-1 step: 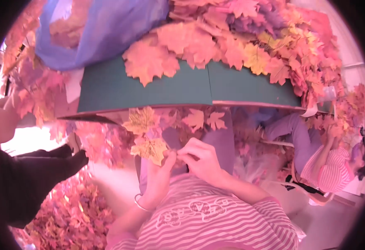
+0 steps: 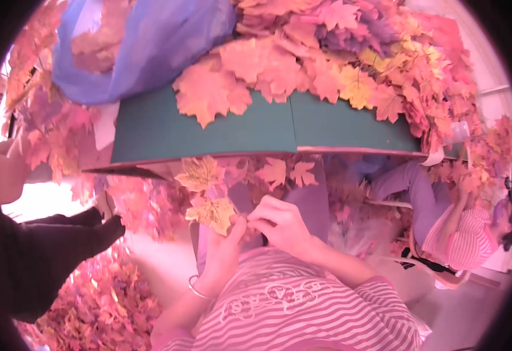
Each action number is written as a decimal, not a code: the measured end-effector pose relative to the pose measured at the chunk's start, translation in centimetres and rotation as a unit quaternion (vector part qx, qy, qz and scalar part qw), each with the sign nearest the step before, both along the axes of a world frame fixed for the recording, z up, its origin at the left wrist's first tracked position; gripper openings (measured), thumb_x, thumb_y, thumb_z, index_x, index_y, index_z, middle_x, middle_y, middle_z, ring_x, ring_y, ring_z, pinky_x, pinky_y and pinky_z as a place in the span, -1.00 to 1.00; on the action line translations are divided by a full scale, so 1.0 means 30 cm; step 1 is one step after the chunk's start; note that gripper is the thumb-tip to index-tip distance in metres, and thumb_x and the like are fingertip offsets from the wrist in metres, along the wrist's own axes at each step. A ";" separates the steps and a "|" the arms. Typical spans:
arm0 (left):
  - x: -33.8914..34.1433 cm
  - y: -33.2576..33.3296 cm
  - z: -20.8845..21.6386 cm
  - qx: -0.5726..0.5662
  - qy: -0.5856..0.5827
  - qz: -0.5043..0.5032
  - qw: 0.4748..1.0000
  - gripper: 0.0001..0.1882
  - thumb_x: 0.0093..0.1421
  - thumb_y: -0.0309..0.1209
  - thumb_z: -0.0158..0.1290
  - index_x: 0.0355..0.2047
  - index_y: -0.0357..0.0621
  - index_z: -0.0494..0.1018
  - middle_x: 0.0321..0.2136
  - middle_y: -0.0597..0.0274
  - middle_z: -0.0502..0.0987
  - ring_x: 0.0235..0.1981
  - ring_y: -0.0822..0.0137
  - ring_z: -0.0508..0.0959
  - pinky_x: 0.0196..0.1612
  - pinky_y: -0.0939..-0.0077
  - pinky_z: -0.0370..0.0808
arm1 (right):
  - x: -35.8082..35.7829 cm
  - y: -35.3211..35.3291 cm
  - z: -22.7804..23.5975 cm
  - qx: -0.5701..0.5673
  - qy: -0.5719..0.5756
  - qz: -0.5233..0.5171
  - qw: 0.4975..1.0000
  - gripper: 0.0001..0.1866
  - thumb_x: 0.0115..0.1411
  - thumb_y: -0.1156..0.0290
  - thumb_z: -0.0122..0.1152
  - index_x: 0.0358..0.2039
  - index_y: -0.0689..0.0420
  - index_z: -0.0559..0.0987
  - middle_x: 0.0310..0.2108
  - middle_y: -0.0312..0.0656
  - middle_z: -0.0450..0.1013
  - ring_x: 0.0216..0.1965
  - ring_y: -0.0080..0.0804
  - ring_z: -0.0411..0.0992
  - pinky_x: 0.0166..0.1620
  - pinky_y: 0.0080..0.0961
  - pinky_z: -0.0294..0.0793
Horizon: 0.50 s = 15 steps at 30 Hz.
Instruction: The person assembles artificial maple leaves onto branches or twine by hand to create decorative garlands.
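Note:
My left hand (image 2: 222,248), with a white bangle on its wrist, is closed, thumb against fingers, at the base of a yellow artificial maple leaf (image 2: 212,214). Fingertips of my right hand (image 2: 282,222) are pinched together right beside the left thumb. What lies between them is too small to make out. Another speckled yellow maple leaf (image 2: 197,174) shows just beyond the first one. Two pink maple leaves (image 2: 273,173) are visible farther right, below the table edge. Whether these leaves join the one in my hand I cannot tell.
Ahead stands a dark green table (image 2: 209,137), heaped with pink, orange and yellow maple leaves (image 2: 279,64). A blue translucent bag (image 2: 145,55) sits at its left. Leaves pile on the floor (image 2: 104,307) at lower left. People sit close at left (image 2: 39,251) and right (image 2: 437,216).
Both hands keep nearly the same pinched pose, and the yellow leaf stays at the left hand. The table edge appears slightly lower in the picture.

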State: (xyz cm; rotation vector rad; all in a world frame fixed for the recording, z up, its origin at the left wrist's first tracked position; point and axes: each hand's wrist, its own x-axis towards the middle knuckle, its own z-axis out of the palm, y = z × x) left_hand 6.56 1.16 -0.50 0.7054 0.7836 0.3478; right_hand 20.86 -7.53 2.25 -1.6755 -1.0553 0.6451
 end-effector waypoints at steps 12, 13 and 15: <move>-0.051 0.030 0.044 0.028 -0.045 -0.028 0.998 -0.83 0.34 -0.51 0.12 -0.07 -0.16 0.46 -0.10 0.37 0.50 -0.08 0.48 0.51 0.09 0.51 0.41 | 0.564 0.513 0.231 0.129 -0.594 -0.012 0.794 -0.73 -0.04 0.59 0.27 -0.26 0.14 0.64 -0.01 -0.12 0.46 0.10 -0.06 0.40 0.13 -0.18 0.42; -0.058 0.030 0.038 0.028 -0.044 -0.024 0.998 -0.83 0.34 -0.51 0.12 -0.07 -0.16 0.46 -0.10 0.37 0.50 -0.08 0.48 0.51 0.09 0.51 0.41 | 0.579 0.539 0.241 0.144 -0.596 0.030 0.789 -0.74 -0.05 0.58 0.27 -0.27 0.14 0.64 -0.01 -0.13 0.47 0.10 -0.07 0.41 0.15 -0.17 0.40; -0.073 0.031 0.008 0.021 -0.016 -0.056 0.998 -0.81 0.30 -0.58 0.14 -0.09 -0.18 0.47 -0.12 0.38 0.51 -0.07 0.51 0.50 0.14 0.51 0.38 | 0.599 0.571 0.266 0.160 -0.610 0.084 0.771 -0.78 -0.04 0.51 0.26 -0.31 0.14 0.64 0.00 -0.16 0.47 0.10 -0.09 0.41 0.15 -0.19 0.41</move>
